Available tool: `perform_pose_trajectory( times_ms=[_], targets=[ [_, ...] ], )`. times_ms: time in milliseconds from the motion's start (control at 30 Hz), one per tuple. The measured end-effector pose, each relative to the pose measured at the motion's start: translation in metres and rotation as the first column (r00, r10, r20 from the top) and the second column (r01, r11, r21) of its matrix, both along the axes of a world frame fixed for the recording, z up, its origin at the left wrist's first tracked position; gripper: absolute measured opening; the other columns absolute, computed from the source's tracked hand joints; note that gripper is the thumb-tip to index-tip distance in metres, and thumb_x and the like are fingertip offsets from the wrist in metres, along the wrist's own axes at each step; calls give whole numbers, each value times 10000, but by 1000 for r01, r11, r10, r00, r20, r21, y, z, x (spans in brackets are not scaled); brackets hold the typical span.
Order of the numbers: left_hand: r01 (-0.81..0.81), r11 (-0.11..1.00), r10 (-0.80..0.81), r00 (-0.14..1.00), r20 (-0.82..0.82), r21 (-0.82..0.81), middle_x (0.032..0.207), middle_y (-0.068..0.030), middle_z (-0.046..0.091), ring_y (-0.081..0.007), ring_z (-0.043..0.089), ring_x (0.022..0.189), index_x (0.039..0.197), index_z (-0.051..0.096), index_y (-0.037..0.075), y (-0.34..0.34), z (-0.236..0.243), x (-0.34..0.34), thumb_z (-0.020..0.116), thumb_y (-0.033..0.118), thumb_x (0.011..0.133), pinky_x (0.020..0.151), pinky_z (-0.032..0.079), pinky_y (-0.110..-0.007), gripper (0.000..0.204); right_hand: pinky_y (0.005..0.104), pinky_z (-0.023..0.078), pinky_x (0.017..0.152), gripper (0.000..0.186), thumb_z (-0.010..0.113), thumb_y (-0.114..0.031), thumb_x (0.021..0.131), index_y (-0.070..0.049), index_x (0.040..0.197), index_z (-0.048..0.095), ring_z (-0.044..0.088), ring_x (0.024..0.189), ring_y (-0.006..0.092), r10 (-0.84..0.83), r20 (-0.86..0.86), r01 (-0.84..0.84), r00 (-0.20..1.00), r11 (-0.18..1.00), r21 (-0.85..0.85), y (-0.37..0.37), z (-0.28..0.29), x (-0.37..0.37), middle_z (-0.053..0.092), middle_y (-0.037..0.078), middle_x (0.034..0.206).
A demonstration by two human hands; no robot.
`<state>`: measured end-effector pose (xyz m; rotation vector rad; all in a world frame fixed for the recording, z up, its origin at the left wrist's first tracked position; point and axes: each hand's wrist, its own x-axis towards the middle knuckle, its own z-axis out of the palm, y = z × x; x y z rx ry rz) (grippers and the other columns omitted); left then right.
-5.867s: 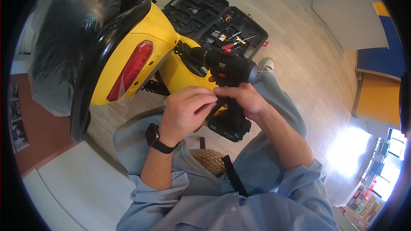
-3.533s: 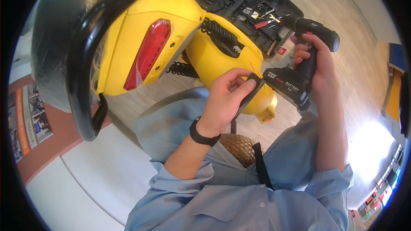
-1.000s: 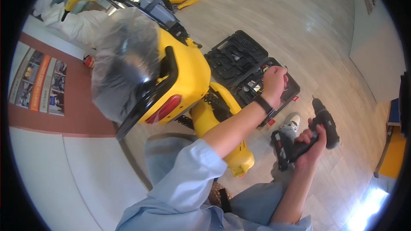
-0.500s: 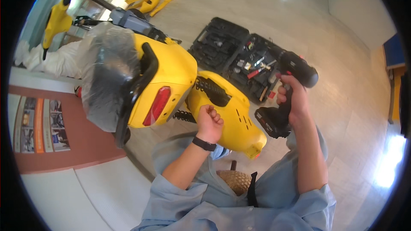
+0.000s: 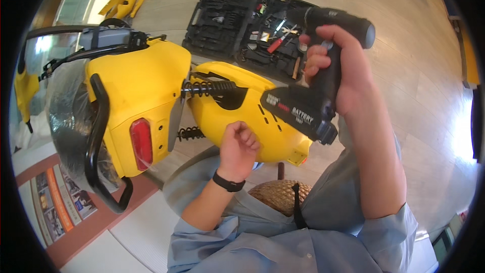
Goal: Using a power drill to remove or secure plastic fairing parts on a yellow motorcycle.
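Cordless drill (image 5: 332, 16) points left, long axis nearly crosswise, in right fingers (image 5: 318, 61).

the drill (image 5: 331, 77) looks matt plastic, the yellow bodywork (image 5: 141, 88) smooth plastic, the tail light (image 5: 142, 144) glossy, the shirt (image 5: 275, 250) cloth.

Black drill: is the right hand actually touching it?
Touching. The head view shows the right hand wrapped around the black drill handle.
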<state>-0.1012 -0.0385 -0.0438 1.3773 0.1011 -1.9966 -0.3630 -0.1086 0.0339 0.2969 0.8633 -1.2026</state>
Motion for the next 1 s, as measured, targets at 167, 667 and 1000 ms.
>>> perform_pose_trajectory(
  times_ms=[167, 667, 1000],
  targets=[
    [-35, 999, 34, 999, -33, -22, 680, 28, 390, -117, 376, 616, 882, 533, 115, 2, 13, 1, 500, 215, 987, 596, 347, -269, 149, 254, 441, 555, 146, 612, -191, 893, -59, 905, 550, 469, 539, 71, -194, -232, 176, 953, 980, -97, 4, 3, -18, 496, -24, 663],
    [455, 806, -162, 784, 599, -379, 826, -24, 520, -165, 497, 751, 999, 575, 111, -14, 31, -1, 643, 242, 902, 690, 417, -315, 176, 251, 426, 541, 163, 683, -182, 865, -93, 966, 591, 476, 549, 73, -202, -456, 145, 867, 977, -158, 12, 8, -18, 525, -8, 690],
    [682, -364, 246, -586, 772, 634, 1577, -139, 325, -332, 225, 1503, 1449, 478, 208, -12, 20, -1, 932, 377, 470, 1152, 149, -703, 1092, 235, 405, 505, 111, 634, -140, 885, -56, 918, 569, 478, 538, 110, -80, -473, 55, 878, 996, -67, 2, 34, -7, 505, 11, 672]
  ],
)
